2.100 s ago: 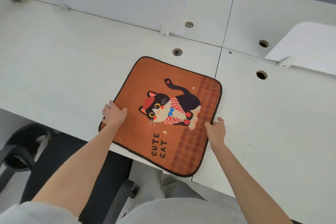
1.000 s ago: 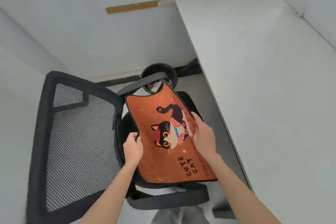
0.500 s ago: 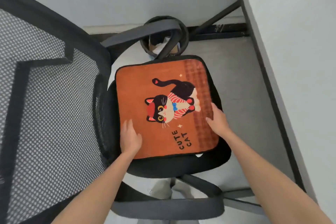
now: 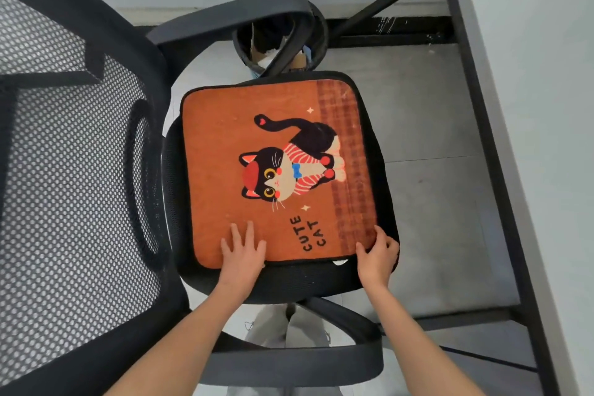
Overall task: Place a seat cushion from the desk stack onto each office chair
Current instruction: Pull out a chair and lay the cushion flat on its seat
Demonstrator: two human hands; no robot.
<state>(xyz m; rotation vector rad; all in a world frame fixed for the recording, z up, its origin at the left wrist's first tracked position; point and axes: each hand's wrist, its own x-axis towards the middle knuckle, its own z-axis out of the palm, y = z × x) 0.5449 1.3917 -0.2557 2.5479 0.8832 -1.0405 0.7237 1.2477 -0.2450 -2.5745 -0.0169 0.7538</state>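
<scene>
Plush square cushion [image 4: 276, 167] lies on mesh chair [image 4: 80, 170].

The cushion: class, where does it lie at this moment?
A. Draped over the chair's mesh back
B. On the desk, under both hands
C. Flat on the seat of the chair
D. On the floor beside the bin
C: the cushion lies flat on the chair seat, the left hand pressing on it and the right hand at its corner.

Bright, even, soft light; faint shadows. Wide-angle bending stretches edges toward 3 and 9 o'clock. Slight overall softness, no glare.
</scene>
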